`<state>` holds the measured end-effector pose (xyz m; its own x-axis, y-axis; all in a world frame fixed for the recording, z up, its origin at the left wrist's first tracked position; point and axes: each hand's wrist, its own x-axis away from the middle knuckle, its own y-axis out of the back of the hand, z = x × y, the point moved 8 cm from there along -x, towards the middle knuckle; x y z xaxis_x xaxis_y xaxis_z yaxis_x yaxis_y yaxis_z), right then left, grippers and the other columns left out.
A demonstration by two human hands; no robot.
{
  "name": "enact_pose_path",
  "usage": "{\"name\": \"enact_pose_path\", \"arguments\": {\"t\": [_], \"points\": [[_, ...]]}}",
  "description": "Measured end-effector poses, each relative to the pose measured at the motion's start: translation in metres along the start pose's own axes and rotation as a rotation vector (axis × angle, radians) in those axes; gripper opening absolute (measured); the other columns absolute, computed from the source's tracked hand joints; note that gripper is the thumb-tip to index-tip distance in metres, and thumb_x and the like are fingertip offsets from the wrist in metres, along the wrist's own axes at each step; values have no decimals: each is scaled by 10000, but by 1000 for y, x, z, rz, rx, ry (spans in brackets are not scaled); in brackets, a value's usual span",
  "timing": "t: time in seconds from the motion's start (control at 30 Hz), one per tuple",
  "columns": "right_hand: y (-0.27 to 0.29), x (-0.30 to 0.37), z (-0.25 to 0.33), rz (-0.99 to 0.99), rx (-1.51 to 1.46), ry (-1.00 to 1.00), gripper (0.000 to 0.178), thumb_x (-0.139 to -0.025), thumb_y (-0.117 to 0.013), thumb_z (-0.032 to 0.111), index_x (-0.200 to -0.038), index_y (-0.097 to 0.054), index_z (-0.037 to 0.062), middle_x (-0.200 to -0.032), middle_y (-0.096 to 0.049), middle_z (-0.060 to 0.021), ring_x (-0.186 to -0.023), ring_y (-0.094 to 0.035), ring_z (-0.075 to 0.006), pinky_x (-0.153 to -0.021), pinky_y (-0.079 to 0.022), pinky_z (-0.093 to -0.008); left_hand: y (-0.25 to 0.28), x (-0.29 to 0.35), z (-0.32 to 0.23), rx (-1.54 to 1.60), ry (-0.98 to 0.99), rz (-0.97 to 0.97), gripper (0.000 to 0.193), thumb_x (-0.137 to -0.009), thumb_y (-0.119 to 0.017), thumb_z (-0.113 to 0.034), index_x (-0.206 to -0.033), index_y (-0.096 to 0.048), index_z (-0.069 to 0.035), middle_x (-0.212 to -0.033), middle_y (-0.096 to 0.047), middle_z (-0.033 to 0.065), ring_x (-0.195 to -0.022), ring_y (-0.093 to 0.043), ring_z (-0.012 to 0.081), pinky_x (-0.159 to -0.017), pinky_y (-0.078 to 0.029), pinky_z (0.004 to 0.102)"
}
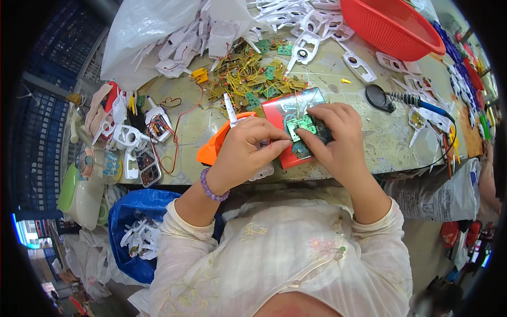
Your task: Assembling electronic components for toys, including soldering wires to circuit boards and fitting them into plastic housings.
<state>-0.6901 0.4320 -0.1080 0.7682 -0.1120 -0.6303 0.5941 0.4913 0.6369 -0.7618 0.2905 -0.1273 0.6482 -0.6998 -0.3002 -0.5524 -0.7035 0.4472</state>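
Note:
A small green circuit board (301,127) lies over a red box or block (273,113) with a dark, worn top. My right hand (340,137) grips the board, thumb near its lower edge and fingers at its upper right. Close to the board's lower left corner, my left hand (245,150) is closed in a pinch. Whatever sits between those fingertips is too small to make out. Beneath my left hand are an orange plastic piece (210,148) and part of a white plastic housing (231,110), both partly hidden.
Wired circuit boards (245,79) are heaped beyond my hands. White plastic housings (309,47) and a red basket (393,29) stand farther back. A soldering iron (430,107) rests at the right beside a round black dish (379,98). At the left lies a phone (149,168); a blue bag (124,259) is below.

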Motion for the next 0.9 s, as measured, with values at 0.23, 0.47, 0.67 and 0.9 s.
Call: {"name": "enact_pose_path", "arguments": {"t": [0.23, 0.47, 0.67, 0.9], "points": [[-4, -5, -8, 48, -119, -59, 378, -718, -762, 210, -1048, -642, 72, -877, -655, -58, -891, -565, -258, -904, -373, -408, -1, -3, -26, -268, -323, -157, 107, -697, -716, -32, -792, -667, -26, -876, -645, 68, -814, -614, 223, -718, -491, 320], [-11, -12, -13, 209, -221, -66, 495, -737, -747, 187, -1190, -574, 87, -941, -669, -61, -925, -563, -247, -922, -367, -391, -11, -3, -27, -332, -291, -36, 145, -679, -719, -18, -812, -659, -30, -1012, -665, 95, -860, -652, 260, -749, -527, 351], [-10, -12, -15, 221, -233, -60, 515, -738, -747, 154, -1212, -563, 71, -1003, -673, -86, -933, -572, -244, -890, -396, -369, -13, -4, -29, -421, -276, -52, 135, -686, -717, -33, -808, -661, -30, -983, -671, 85, -816, -657, 261, -709, -534, 349], [77, 37, -85, -640, -557, -396, 102, -875, -644, 51, -966, -604, 32, -841, -619, -17, -732, -568, -69, -654, -458, -206, -10, -4, -31, -456, -241, -22, 110, -696, -707, -36, -785, -642, -28, -990, -667, 75, -815, -652, 254, -712, -531, 346]]}}
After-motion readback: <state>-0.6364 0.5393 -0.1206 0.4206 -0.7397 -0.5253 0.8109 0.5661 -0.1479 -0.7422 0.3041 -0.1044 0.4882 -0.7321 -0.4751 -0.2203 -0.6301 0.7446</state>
